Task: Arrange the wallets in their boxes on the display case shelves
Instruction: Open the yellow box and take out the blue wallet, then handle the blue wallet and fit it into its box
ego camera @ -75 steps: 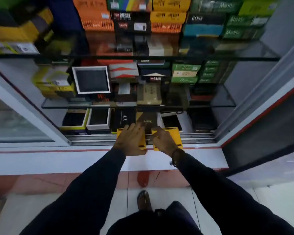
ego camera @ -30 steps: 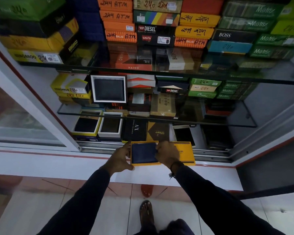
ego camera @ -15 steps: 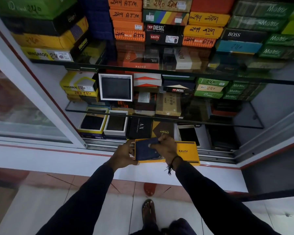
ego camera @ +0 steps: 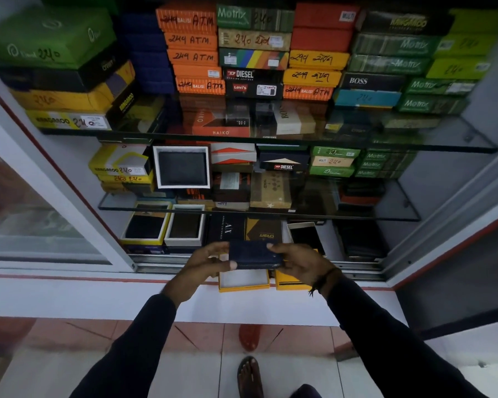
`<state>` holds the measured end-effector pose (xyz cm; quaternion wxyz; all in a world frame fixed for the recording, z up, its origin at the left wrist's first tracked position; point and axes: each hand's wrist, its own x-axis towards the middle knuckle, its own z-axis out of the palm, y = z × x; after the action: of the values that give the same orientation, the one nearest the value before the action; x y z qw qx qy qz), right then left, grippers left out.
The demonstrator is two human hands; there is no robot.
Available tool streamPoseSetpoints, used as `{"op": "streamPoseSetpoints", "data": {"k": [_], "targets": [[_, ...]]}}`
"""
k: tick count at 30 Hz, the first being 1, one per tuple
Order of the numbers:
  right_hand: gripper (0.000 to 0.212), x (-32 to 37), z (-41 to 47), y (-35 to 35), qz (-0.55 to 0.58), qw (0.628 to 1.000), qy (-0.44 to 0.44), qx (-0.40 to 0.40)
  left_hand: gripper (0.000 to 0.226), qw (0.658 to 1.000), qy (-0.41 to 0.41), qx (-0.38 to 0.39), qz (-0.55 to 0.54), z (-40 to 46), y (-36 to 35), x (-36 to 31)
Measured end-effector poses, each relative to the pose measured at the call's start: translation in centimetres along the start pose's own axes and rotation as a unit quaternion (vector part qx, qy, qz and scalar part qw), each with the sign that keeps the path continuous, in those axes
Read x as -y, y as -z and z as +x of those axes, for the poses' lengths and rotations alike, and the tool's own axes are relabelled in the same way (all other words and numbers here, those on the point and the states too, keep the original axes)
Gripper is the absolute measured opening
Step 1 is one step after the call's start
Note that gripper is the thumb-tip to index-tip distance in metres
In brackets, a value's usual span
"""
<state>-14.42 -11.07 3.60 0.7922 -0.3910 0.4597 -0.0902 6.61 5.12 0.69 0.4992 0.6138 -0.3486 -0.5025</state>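
A dark blue wallet (ego camera: 253,254) is held flat between both hands, just above an open yellow box (ego camera: 243,281) with a pale lining that rests on the white ledge. My left hand (ego camera: 206,264) grips the wallet's left end and my right hand (ego camera: 298,261) grips its right end. The yellow lid (ego camera: 288,281) lies beside the box, partly hidden under my right wrist. Behind the hands is the display case with its glass shelves (ego camera: 443,146).
Stacked wallet boxes fill the top shelf (ego camera: 253,53). A white-framed open box (ego camera: 182,168) stands on the middle shelf. Open boxes with dark wallets (ego camera: 167,226) and a phone (ego camera: 306,237) lie on the bottom level. The sliding glass door (ego camera: 26,214) is at left, the white ledge (ego camera: 98,297) in front.
The wallet has been lifted out of the yellow box, which now shows its empty lining. Both hands rose slightly with it, and the view shifted downward a little.
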Motion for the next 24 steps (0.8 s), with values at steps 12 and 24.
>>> {"op": "streamPoseSetpoints", "data": {"k": [12, 24], "targets": [[0.025, -3.5, -0.8, -1.9, 0.131, 0.983, 0.002, 0.129, 0.049, 0.949, 0.083, 0.004, -0.304, 0.5, -5.0, 0.1], [0.029, 0.1, -3.4, 0.9, -0.074, 0.99, 0.119, -0.003, 0.031, 0.958, 0.028, -0.132, -0.255, -0.9, -0.8, 2.3]]}}
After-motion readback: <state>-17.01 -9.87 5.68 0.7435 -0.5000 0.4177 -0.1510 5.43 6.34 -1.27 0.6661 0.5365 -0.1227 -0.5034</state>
